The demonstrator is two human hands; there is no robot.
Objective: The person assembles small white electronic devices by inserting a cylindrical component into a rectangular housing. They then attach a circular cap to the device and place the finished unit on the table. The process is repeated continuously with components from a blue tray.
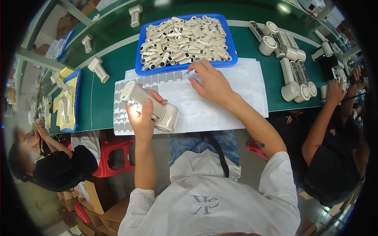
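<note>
My left hand (142, 118) is wrapped round a white handheld device (147, 101) with a long body and a wide round end. The device is tilted, its round end toward the lower right, above white sheets (232, 90). Rows of small grey stickers (155, 80) cover the left and upper part of the sheets. By the end of the top row, my right hand (212, 82) has its thumb and index finger apart, close to the paper. I make out nothing held between them. Just beyond is a blue tray (138, 65) heaped with small white elongated parts (185, 41).
More white devices (291, 76) lie grouped on the green table (104, 106) at right; a few (98, 70) lie singly at left. A blue tray (76, 118) with yellow lining stands far left. People sit on both sides, one's hand (335, 92) at right. A red stool (114, 155) is below.
</note>
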